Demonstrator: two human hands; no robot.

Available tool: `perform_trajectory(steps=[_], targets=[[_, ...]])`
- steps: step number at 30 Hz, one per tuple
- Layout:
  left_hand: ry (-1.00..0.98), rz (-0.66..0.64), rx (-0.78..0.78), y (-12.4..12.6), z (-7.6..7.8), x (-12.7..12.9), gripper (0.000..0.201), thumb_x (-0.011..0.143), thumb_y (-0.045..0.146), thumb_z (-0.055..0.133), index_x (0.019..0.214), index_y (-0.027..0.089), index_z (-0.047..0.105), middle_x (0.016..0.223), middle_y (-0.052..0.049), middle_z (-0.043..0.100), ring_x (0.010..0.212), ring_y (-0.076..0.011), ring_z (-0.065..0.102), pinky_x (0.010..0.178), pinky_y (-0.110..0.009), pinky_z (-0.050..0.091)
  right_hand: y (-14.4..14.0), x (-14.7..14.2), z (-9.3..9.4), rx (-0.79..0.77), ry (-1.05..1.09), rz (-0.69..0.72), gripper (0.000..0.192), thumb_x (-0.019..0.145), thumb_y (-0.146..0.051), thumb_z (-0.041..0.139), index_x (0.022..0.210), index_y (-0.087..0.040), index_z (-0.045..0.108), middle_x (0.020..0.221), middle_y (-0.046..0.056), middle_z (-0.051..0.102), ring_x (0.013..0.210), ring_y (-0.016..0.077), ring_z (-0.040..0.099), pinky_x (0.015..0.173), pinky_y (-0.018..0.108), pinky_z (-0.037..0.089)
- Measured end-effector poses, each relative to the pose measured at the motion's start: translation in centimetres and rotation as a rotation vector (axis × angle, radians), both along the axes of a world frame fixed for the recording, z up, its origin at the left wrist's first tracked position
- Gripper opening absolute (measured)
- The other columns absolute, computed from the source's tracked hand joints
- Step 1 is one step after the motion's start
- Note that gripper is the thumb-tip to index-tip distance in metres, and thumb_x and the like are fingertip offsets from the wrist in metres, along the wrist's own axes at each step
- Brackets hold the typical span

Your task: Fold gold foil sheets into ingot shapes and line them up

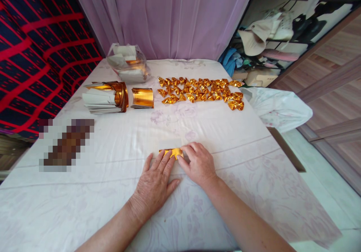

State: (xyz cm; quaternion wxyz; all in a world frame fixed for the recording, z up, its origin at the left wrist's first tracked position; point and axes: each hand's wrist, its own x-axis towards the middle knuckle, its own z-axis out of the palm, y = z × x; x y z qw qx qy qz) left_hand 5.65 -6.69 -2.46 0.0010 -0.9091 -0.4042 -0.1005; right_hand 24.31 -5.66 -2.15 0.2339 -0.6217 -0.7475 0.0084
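A partly folded sheet of gold foil paper [176, 153] lies on the table before me, its pale backing showing along the far side. My left hand [155, 184] rests palm down, with fingers spread and fingertips flat on the foil's near part. At the right end, my right hand [200, 165] pinches the paper's edge between thumb and fingers. Farther back sit rows of folded gold foil pieces [202, 90]. To their left are a small stack of gold foil sheets [143, 98] and a bigger, fanned stack [103, 101].
A clear plastic bag [128, 66] with more sheets stands at the back left. The table wears a pale floral cloth [118, 139]. A blurred-out patch [66, 145] covers something at left. Beyond the right edge are a white bag [282, 107] and shelves holding a cap [254, 38].
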Motion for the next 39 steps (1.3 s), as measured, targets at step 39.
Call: perform_trajectory(steps=[39], targets=[[-0.022, -0.023, 0.037, 0.02, -0.19, -0.07, 0.048, 0.097, 0.048, 0.041, 0.133, 0.019, 0.055, 0.146, -0.009, 0.05, 0.134, -0.0307, 0.043, 0.11, -0.054, 0.032, 0.75, 0.16, -0.48, 0.003, 0.092, -0.053, 0.015, 0.09, -0.024, 0.056, 0.079, -0.022, 0.066, 0.078, 0.002, 0.064, 0.077, 0.0167, 0.059, 0.07, 0.027, 0.039]])
